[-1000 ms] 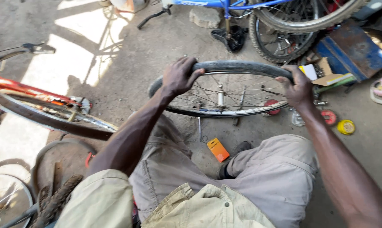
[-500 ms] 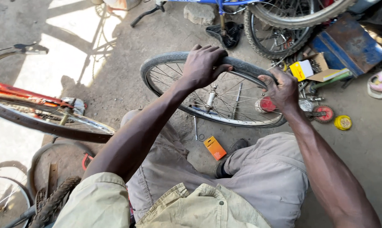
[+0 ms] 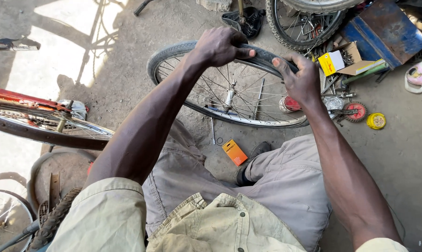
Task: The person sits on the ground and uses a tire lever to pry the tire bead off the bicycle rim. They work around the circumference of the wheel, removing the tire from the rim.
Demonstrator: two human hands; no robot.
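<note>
A spoked bicycle wheel (image 3: 229,95) with a black tyre (image 3: 166,53) stands tilted on the ground in front of my knees. My left hand (image 3: 220,45) grips the top of the tyre, fingers curled over it. My right hand (image 3: 300,77) clamps the tyre just to the right, thumb on top. The two hands sit close together on the upper rim. The hub and spokes show below my hands.
A red bicycle with its wheel (image 3: 43,123) lies at the left. An orange small box (image 3: 235,152) rests on the ground between my legs. Tools, a red tin (image 3: 289,103), a yellow cap (image 3: 376,121), a cardboard box (image 3: 346,59) and another wheel (image 3: 304,21) crowd the upper right.
The wheel has turned and tilted in my grip. Both hands have slid closer together along the top of the tyre, and the view has shifted so the wheel sits further right.
</note>
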